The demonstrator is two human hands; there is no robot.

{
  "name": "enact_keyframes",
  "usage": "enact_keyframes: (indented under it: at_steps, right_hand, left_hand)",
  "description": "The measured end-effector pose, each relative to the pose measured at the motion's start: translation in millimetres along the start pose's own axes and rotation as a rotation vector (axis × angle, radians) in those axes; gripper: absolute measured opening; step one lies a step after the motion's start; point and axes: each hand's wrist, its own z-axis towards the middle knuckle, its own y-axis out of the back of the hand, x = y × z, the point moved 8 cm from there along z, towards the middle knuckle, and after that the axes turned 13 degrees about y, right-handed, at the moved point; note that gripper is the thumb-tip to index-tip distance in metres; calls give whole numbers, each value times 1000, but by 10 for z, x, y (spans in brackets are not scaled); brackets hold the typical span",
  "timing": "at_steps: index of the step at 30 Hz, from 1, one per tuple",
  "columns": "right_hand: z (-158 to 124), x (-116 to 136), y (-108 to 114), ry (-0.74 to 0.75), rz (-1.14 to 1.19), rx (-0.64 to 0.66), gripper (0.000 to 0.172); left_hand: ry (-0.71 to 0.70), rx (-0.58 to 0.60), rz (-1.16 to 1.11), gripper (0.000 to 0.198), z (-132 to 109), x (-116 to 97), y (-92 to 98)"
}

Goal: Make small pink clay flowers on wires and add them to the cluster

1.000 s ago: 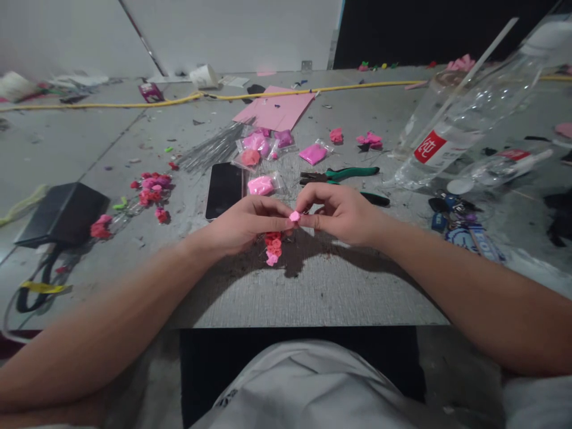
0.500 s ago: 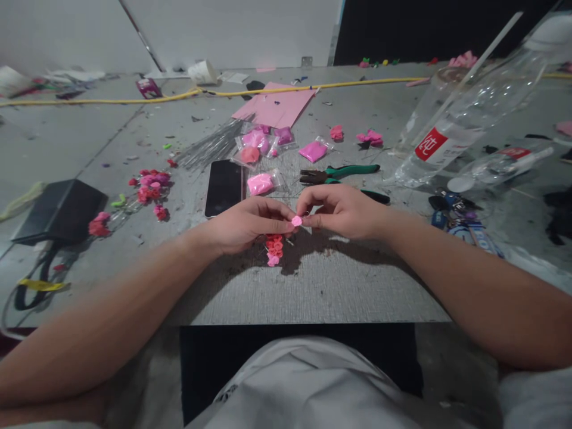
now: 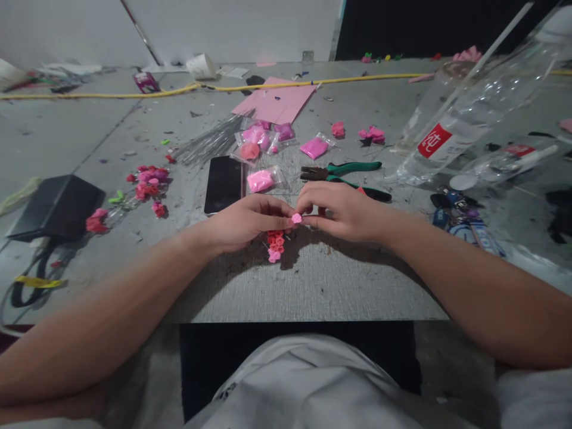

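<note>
Between the fingertips of both hands is a small pink clay flower (image 3: pixel 297 218). My left hand (image 3: pixel 250 220) pinches it from the left, thumb and forefinger together. From the right, my right hand (image 3: pixel 337 208) closes its thumb and forefinger at the flower's edge; whether it grips a thin wire there is too small to tell. Just below the left fingers, several red and pink clay flowers (image 3: pixel 276 244) lie in a row on the grey table (image 3: pixel 313 292). Behind the left hand rest a black phone (image 3: pixel 224 185) and a bag of pink clay (image 3: pixel 261 180).
Green-handled pliers (image 3: pixel 339 171) lie behind my right hand. Farther back are a bundle of thin wires (image 3: pixel 210 142) and a pink sheet (image 3: pixel 277 101). Finished-looking flower clusters (image 3: pixel 149 182) and a black box (image 3: pixel 58 205) are at left, a large plastic bottle (image 3: pixel 469 113) at right.
My right fingers have drawn closer together beside the pink flower and shifted slightly upward. The flower stays between both hands; the whole view has shifted a little.
</note>
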Motion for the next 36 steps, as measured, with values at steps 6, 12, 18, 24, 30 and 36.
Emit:
enact_keyframes:
  at_steps: [6, 12, 18, 24, 30, 36]
  right_hand:
    - [-16, -44, -3, -68, 59, -22, 8]
    - [-12, 19, 24, -52, 104, -121, 23]
    - [-71, -89, -16, -250, 129, -264, 11]
    - [-88, -96, -30, -285, 125, -301, 12]
    - [-76, -88, -30, -267, 110, -276, 10]
    - [-127, -200, -91, -410, 399, -365, 19]
  left_hand:
    - [-2, -1, 41, 18, -6, -6, -19]
    - [-25, 16, 57, 15, -10, -36, -47]
    - [-41, 11, 43, 12, 1, -48, -52]
    - [-31, -5, 32, 13, 5, -31, -34]
    - [-19, 37, 35, 13, 9, -18, -47]
    - [5, 50, -15, 13, 0, 7, -42]
